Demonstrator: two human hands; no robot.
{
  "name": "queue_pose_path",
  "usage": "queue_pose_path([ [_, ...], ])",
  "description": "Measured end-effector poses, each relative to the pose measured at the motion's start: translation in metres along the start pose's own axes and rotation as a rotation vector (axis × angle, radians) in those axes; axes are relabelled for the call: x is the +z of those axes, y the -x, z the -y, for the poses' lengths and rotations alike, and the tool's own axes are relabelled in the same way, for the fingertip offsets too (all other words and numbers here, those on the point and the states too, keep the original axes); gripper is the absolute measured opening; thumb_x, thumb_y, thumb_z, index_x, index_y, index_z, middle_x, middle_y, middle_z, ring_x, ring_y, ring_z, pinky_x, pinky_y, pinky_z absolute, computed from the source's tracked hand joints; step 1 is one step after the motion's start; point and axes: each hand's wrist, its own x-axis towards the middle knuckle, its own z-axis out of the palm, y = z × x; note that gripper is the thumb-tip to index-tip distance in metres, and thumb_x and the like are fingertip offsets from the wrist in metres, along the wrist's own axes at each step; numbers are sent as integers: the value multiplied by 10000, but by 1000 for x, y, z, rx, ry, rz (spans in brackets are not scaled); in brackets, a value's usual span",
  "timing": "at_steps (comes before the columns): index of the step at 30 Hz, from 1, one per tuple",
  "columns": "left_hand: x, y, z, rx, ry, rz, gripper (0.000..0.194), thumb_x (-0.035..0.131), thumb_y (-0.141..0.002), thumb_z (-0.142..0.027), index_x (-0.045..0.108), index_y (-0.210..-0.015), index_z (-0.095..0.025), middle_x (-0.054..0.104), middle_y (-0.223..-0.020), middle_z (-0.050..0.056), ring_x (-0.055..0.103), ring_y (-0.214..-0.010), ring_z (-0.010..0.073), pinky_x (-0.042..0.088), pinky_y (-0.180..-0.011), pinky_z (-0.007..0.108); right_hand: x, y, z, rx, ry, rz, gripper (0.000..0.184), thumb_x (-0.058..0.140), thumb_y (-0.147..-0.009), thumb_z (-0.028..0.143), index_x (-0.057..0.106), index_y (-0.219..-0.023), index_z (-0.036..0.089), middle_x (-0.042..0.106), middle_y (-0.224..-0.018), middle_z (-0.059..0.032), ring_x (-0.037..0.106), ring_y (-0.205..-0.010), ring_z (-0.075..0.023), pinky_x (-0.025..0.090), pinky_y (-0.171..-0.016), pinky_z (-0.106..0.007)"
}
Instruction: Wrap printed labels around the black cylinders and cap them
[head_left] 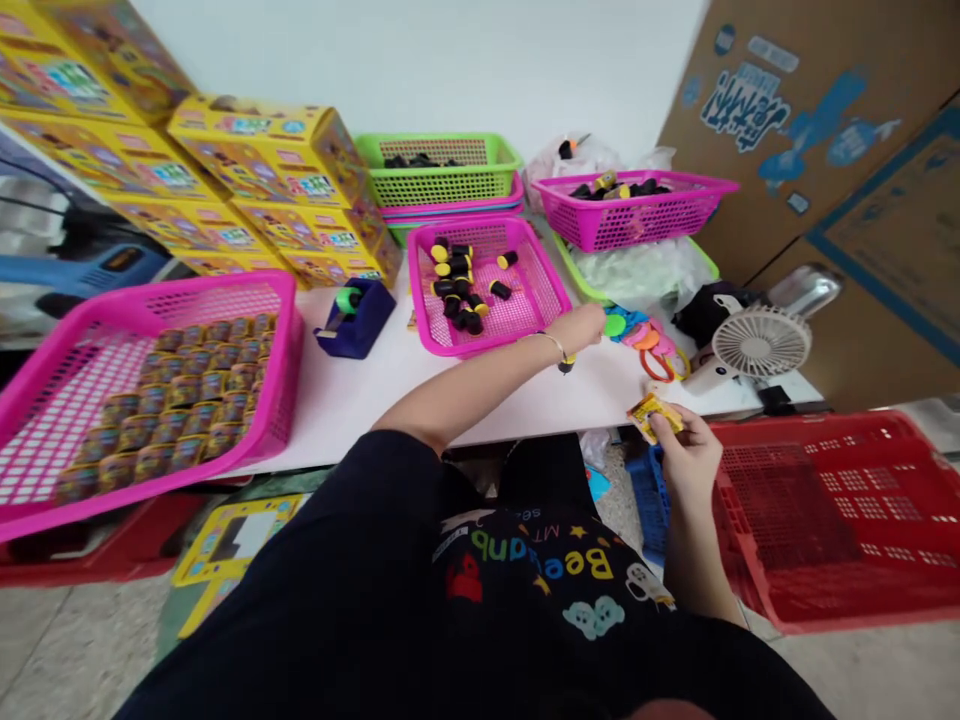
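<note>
My left hand [587,325] reaches across the white table [360,400] to a heap of colourful plastic rings [645,338]; its fingers touch a green piece there, and I cannot make out whether they grip it. A bracelet hangs on that wrist. My right hand [686,450] is at the table's front edge, closed on a small yellow packet [654,413]. Just left of my left hand stands a pink basket [525,325] holding several black and yellow cylinders [459,285].
A large pink basket [281,350] of small packed items stands at left, a red basket [825,610] low at right. Yellow boxes [262,150] are stacked at the back left, beside a blue tape dispenser [354,315]. Green and pink baskets [442,170], a white fan [757,345] and cardboard [840,150] line the back.
</note>
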Motion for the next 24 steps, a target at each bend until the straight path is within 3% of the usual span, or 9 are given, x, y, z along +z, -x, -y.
queue_pose_path([
  [4, 1, -26, -8, -27, 58, 25, 484, 736, -1032, -461, 667, -1399, -153, 692, -1416, 132, 708, -1260, 264, 647, -1078, 483, 7, 8, -4, 76, -41, 67, 462, 998, -605, 548, 837, -890, 223, 867, -876, -71, 814, -766, -246, 701, -735, -410],
  [8, -8, -4, -15, 2, 216, -3, 446, 694, -1059, -454, 666, -1399, -167, 692, -1417, 116, 716, -1234, 240, 652, -1069, 464, 17, 2, -5, 115, -108, 104, 515, 998, -604, 596, 834, -920, 224, 867, -903, -58, 801, -780, -215, 691, -767, -384],
  [12, -12, 58, -15, 59, 467, 89, 365, 523, -1127, -425, 724, -1269, -156, 803, -1200, 104, 778, -938, 147, 657, -794, 274, 33, -9, -1, 118, -151, 179, 557, 967, -656, 667, 822, -981, 238, 856, -944, -44, 782, -813, -200, 679, -802, -374],
  [15, -4, 113, -4, 86, 622, 110, 330, 749, -981, -458, 780, -1109, -156, 829, -1066, 66, 777, -903, 137, 636, -781, 234, 57, -10, 4, 110, -146, 319, 552, 946, -696, 681, 812, -1012, 250, 856, -993, -51, 788, -861, -217, 683, -824, -393],
  [18, 8, 163, 23, 8, 721, -26, 400, 828, -880, -464, 787, -1101, -133, 835, -1041, 82, 768, -895, 148, 647, -840, 279, 89, -1, 6, 93, -99, 530, 547, 902, -752, 693, 814, -1067, 255, 856, -1043, -59, 794, -903, -225, 688, -844, -405],
  [21, 15, 210, 62, -134, 762, -180, 566, 807, -851, -585, 788, -1186, -129, 852, -1123, 123, 784, -900, 173, 668, -880, 336, 119, 4, 2, 45, -11, 711, 696, 885, -712, 738, 784, -1215, 267, 833, -1103, -70, 774, -896, -233, 689, -814, -426],
  [24, 15, 254, 109, -310, 714, -336, 683, 785, -796, -717, 799, -1129, -120, 861, -1079, 140, 772, -809, 183, 666, -805, 341, 134, -10, -7, -46, 150, 702, 751, 899, -704, 656, 716, -1322, 272, 757, -1217, -109, 713, -963, -262, 665, -882, -492],
])
